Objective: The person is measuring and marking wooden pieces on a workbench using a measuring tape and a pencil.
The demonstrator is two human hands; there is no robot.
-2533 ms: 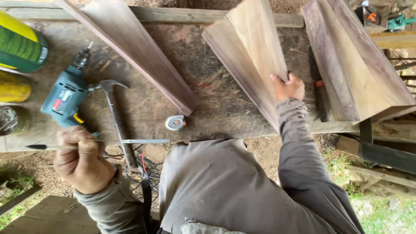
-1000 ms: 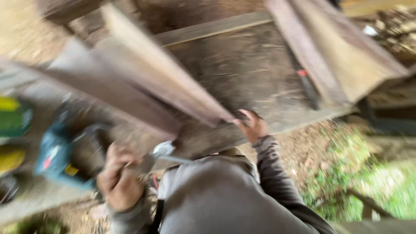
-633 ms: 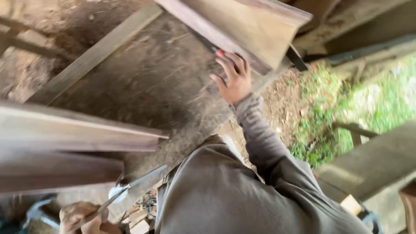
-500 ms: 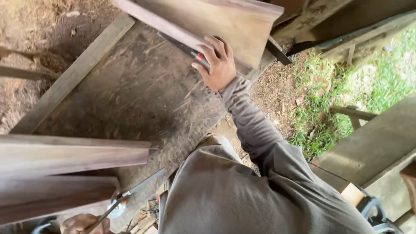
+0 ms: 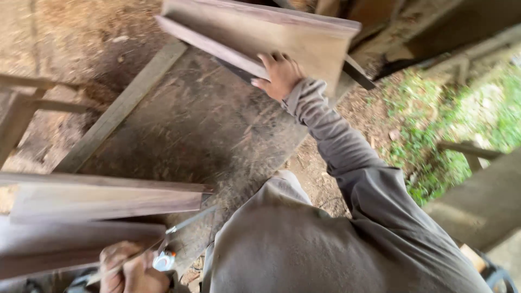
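At the near left, two long boards (image 5: 103,202) lie side by side on the worktop (image 5: 201,125). Just below them the left hand (image 5: 127,268) has its grip clenched around a thin metal ruler (image 5: 182,227), with a small round tape measure (image 5: 163,261) just beside it. Far right, the right hand (image 5: 280,76) grasps the near edge of an L-shaped wooden piece (image 5: 271,35) at the worktop's far end, fingers curled over it.
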